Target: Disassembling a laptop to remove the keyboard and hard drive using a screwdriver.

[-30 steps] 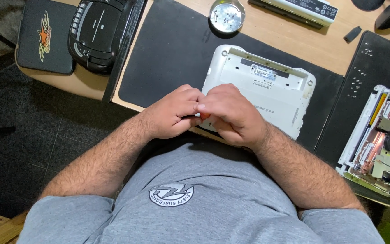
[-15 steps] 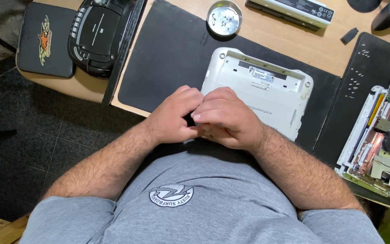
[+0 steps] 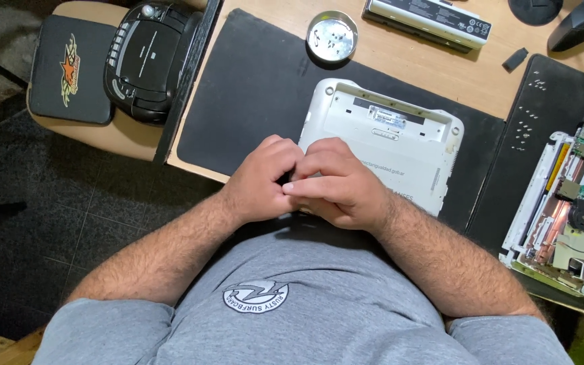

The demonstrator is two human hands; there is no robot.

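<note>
1. Here, a white laptop [image 3: 386, 145] is laid upside down on a black mat [image 3: 251, 101] spread over the wooden table [image 3: 400, 51]
2. The left hand [image 3: 261, 179] is held at the near left corner of the laptop, its fingers curled in; whether anything is gripped inside them cannot be told
3. The right hand [image 3: 339, 189] is rested on the near edge of the same laptop, closed with the fingers bent, and is pressed against the left hand so that the two touch at the fingertips
4. What lies between the two hands is hidden by the knuckles, so no held thing can be made out
5. A round metal dish [image 3: 332, 35] is seen just beyond the far edge of the mat, near the laptop's far left corner
6. A long grey battery pack [image 3: 427, 21] is placed on the bare wood further back, well apart from the hands
7. A second black mat [image 3: 542, 115] is spread at the right, and an opened device with a green circuit board [image 3: 569, 216] is laid on it, well apart from the right hand
8. A black portable radio [image 3: 144, 61] is set at the left, beside a dark pad with a star emblem [image 3: 69, 67]
</note>
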